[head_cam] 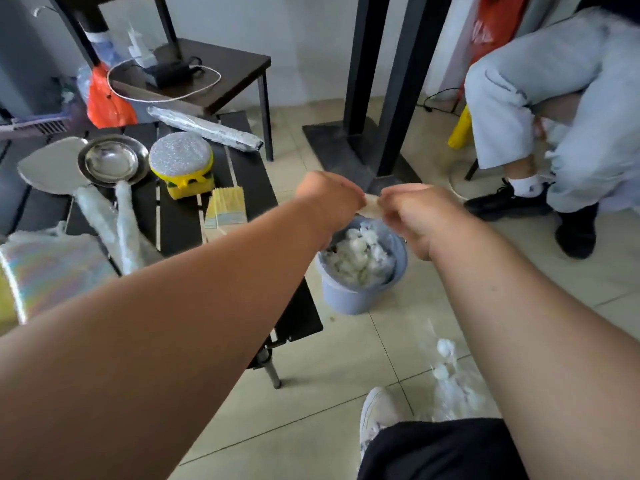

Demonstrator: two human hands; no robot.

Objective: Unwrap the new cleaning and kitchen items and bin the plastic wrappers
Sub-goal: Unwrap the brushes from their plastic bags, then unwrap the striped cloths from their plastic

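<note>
Both hands, left hand (327,197) and right hand (417,216), pinch a small pale wrapper (371,203) between them, above the blue bin (360,292) full of crumpled plastic beside the black table (256,188).

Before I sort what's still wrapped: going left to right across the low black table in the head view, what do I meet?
Spatula → steel bowl → yellow sponge pack → bundle of yellow sticks; past the table edge, the blue bin full of wrappers.
</note>
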